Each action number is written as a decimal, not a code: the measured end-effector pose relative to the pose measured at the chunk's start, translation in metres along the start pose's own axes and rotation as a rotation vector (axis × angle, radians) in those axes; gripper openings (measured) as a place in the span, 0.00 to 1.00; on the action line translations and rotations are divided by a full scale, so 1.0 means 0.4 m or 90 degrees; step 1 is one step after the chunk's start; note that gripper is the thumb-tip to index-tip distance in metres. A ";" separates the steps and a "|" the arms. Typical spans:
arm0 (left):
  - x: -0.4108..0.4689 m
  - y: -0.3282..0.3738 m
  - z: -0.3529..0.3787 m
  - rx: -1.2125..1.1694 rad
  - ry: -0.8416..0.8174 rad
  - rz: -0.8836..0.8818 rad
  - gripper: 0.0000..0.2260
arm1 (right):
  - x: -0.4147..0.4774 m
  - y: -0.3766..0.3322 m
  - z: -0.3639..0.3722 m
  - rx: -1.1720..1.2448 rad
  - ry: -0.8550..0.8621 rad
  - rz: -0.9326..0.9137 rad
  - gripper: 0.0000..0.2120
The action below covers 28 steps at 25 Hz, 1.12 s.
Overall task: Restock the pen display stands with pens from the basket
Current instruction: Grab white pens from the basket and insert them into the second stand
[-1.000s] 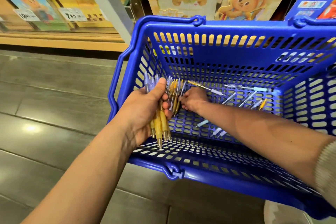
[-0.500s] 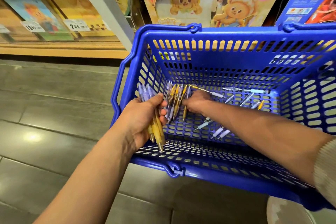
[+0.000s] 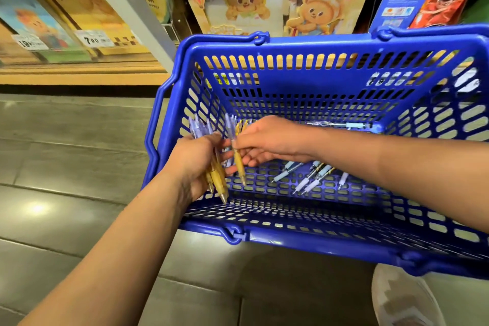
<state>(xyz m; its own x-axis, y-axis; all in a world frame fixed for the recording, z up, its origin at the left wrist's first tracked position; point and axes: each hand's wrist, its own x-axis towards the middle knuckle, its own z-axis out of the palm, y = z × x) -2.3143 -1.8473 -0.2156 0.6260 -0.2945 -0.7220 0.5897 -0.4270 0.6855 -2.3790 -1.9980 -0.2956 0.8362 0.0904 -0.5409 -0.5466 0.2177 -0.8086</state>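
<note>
Blue plastic basket (image 3: pixel 291 46) sits on the floor. Left hand (image 3: pixel 197 160) grips a bundle of yellow pens (image 3: pixel 218 178); right hand (image 3: pixel 267 140) pinches one yellow pen (image 3: pixel 239 167) beside it.

We have one view only — a wide-angle camera worn on the head, looking forward and steeply down along both forearms. It sits close over a blue basket (image 3: pixel 330 53), whose inside fills the middle and right of the frame. The tiled floor (image 3: pixel 66 167) spreads at the left, and shelf packaging (image 3: pixel 238 0) leans inward along the top edge — bent by the lens.
</note>
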 end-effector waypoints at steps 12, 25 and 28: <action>-0.005 0.005 -0.028 0.001 -0.019 0.021 0.05 | 0.131 0.075 -0.026 -0.352 0.241 0.113 0.16; -0.022 -0.006 -0.047 -0.055 -0.040 0.034 0.04 | 0.238 0.113 0.003 -0.414 0.290 0.238 0.18; -0.015 0.000 -0.034 -0.064 -0.036 0.025 0.04 | 0.223 0.124 -0.007 -0.377 0.288 0.239 0.14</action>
<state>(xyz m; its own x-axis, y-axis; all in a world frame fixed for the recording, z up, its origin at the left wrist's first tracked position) -2.3113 -1.8339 -0.2100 0.6217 -0.3590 -0.6961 0.6148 -0.3269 0.7177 -2.3317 -1.9817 -0.3846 0.5639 -0.3715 -0.7376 -0.8244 -0.3070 -0.4755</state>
